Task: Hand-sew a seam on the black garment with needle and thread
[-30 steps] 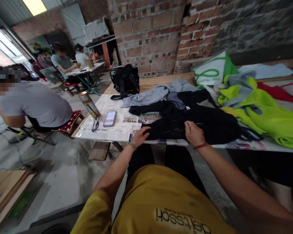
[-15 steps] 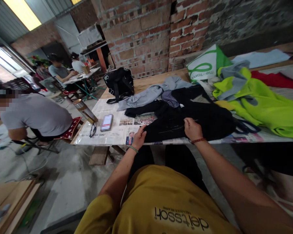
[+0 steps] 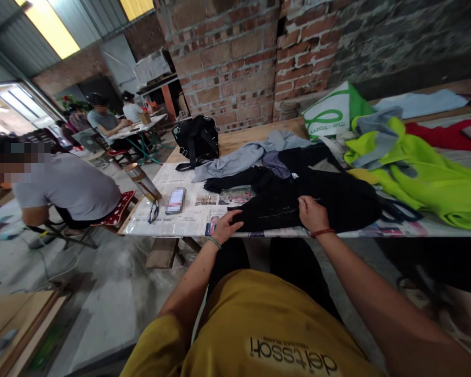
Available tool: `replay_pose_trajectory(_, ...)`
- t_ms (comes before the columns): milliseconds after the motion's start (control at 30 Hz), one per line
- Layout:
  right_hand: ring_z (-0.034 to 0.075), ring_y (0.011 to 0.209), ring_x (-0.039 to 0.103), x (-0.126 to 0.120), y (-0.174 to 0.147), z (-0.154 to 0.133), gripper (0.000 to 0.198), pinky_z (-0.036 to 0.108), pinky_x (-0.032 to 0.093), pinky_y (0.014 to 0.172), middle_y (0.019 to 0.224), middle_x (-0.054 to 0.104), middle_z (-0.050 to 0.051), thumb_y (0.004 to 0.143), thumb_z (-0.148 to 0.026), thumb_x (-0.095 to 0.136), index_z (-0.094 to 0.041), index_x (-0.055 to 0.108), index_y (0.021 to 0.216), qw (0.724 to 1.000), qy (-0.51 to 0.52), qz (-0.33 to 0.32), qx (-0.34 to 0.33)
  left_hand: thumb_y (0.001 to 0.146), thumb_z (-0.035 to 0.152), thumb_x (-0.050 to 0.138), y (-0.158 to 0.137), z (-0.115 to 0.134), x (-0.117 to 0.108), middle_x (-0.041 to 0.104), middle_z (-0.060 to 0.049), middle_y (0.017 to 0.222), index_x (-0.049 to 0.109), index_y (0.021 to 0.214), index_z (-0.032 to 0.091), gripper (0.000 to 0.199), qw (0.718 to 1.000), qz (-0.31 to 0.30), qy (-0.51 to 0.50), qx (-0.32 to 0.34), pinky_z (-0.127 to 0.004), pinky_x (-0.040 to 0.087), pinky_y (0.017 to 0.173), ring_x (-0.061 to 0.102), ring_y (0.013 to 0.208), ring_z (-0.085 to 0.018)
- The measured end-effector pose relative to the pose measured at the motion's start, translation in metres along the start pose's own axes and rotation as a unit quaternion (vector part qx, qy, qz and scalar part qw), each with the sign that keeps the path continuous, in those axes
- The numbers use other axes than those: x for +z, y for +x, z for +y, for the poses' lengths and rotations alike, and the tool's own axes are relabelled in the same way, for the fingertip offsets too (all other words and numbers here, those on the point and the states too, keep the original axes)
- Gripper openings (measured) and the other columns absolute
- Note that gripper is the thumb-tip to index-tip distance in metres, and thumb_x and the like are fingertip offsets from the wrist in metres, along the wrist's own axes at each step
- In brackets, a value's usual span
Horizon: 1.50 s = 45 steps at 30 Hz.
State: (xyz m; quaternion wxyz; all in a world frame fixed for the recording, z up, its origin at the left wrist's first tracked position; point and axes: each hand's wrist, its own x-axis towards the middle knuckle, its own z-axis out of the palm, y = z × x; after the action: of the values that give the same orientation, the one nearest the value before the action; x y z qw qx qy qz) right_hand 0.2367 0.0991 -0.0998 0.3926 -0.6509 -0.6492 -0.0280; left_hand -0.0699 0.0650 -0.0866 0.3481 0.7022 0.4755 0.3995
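Note:
A black garment with thin whitish thread lines lies spread along the table's front edge. My left hand, with a green bracelet, is at the garment's left end; its thumb and fingers are apart and touch the cloth edge. My right hand, wearing a red bracelet, is closed, thumb and fingers pinching the black cloth near its middle. What lies under its curled fingers is hidden. Behind the garment, a grey cloth runs along the table, with a small purple-grey piece beside it.
On the newspaper-covered table are a phone, glasses, a metallic tumbler and a black bag. A yellow-green garment and a green-white bag lie right. A seated person is at left.
My left hand has loosened from the cloth edge, its thumb and fingers now apart. The right hand keeps its pinch on the garment. The whole view has shifted slightly.

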Motion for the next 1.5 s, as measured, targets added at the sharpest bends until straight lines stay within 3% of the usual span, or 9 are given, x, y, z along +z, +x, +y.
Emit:
replay_pose_trajectory(233, 0.021, 0.068, 0.061, -0.001, 0.000, -0.001, 0.031, 0.029, 0.038, 0.061, 0.082, 0.068, 0.011, 0.086, -0.033, 0.035, -0.016, 0.060, 0.092, 1.000, 0.007, -0.004, 0.007, 0.073, 0.015, 0.061, 0.002, -0.002, -0.001, 0.061, -0.001, 0.086, 0.054, 0.118, 0.018, 0.046, 0.999, 0.005, -0.044, -0.023, -0.028, 0.046, 0.081, 0.056, 0.081, -0.012)
replay_pose_trajectory(467, 0.022, 0.071, 0.061, -0.003, -0.001, -0.003, 0.031, 0.029, 0.039, 0.062, 0.084, 0.068, 0.011, 0.086, -0.033, 0.034, -0.017, 0.061, 0.091, 1.000, 0.010, 0.000, 0.007, 0.075, 0.014, 0.058, 0.006, 0.014, -0.004, 0.062, -0.003, 0.115, 0.059, 0.114, 0.022, 0.040, 0.997, -0.040, 0.056, 0.033, -0.031, 0.044, 0.095, 0.058, 0.102, -0.015)
replay_pose_trajectory(667, 0.020, 0.070, 0.060, -0.004, -0.002, -0.003, 0.031, 0.029, 0.039, 0.062, 0.083, 0.067, 0.009, 0.086, -0.033, 0.034, -0.017, 0.061, 0.091, 1.000, 0.020, 0.008, 0.004, 0.083, 0.019, 0.052, 0.005, 0.025, -0.004, 0.067, -0.004, 0.105, 0.064, 0.107, 0.022, 0.027, 0.985, -0.050, 0.155, 0.048, -0.029, 0.048, 0.090, 0.062, 0.097, -0.017)
replay_pose_trajectory(767, 0.020, 0.067, 0.060, -0.003, -0.002, -0.003, 0.032, 0.028, 0.038, 0.060, 0.082, 0.068, 0.010, 0.086, -0.033, 0.035, -0.017, 0.061, 0.091, 1.000, 0.024, 0.008, 0.008, 0.083, 0.017, 0.050, 0.010, 0.022, -0.006, 0.064, -0.008, 0.110, 0.067, 0.098, 0.019, 0.022, 0.984, -0.062, 0.142, 0.085, -0.032, 0.046, 0.094, 0.058, 0.105, -0.018)
replay_pose_trajectory(867, 0.020, 0.066, 0.059, -0.002, -0.002, -0.002, 0.033, 0.028, 0.038, 0.060, 0.081, 0.068, 0.010, 0.086, -0.034, 0.034, -0.017, 0.061, 0.091, 0.999, 0.029, 0.015, 0.006, 0.083, 0.018, 0.053, 0.019, 0.023, -0.007, 0.052, -0.010, 0.126, 0.068, 0.091, 0.017, 0.017, 0.980, -0.112, 0.094, 0.134, -0.034, 0.040, 0.101, 0.049, 0.119, -0.020)
replay_pose_trajectory(1000, 0.021, 0.068, 0.060, -0.003, -0.001, -0.001, 0.032, 0.029, 0.039, 0.061, 0.082, 0.067, 0.011, 0.086, -0.035, 0.034, -0.017, 0.061, 0.089, 0.998, 0.047, 0.027, 0.008, 0.080, 0.017, 0.056, 0.034, 0.025, 0.000, 0.052, -0.011, 0.122, 0.070, 0.086, 0.016, 0.015, 0.977, -0.146, 0.082, 0.129, -0.035, 0.039, 0.100, 0.051, 0.113, -0.020)
replay_pose_trajectory(1233, 0.021, 0.068, 0.061, -0.005, -0.001, -0.001, 0.031, 0.029, 0.041, 0.062, 0.080, 0.067, 0.011, 0.085, -0.033, 0.035, -0.016, 0.061, 0.089, 0.997, 0.067, 0.023, 0.017, 0.079, 0.021, 0.058, 0.039, 0.031, 0.001, 0.061, -0.005, 0.083, 0.070, 0.081, 0.016, 0.014, 0.990, -0.085, 0.064, 0.090, -0.029, 0.045, 0.083, 0.057, 0.085, -0.015)
replay_pose_trajectory(1367, 0.021, 0.069, 0.061, -0.006, -0.001, -0.002, 0.031, 0.029, 0.041, 0.063, 0.081, 0.068, 0.011, 0.085, -0.034, 0.036, -0.016, 0.061, 0.091, 0.997, 0.066, 0.012, 0.036, 0.084, 0.028, 0.051, 0.030, 0.042, -0.008, 0.063, -0.004, 0.091, 0.068, 0.088, 0.016, 0.021, 0.996, -0.013, 0.015, 0.085, -0.027, 0.043, 0.086, 0.056, 0.090, -0.015)
replay_pose_trajectory(1500, 0.021, 0.068, 0.060, -0.007, -0.001, -0.002, 0.031, 0.029, 0.041, 0.063, 0.078, 0.067, 0.010, 0.085, -0.036, 0.036, -0.017, 0.061, 0.090, 0.997, 0.071, 0.008, 0.036, 0.085, 0.030, 0.048, 0.026, 0.037, -0.002, 0.066, -0.003, 0.087, 0.066, 0.092, 0.016, 0.024, 0.999, 0.035, 0.028, 0.019, -0.025, 0.045, 0.080, 0.058, 0.084, -0.014)
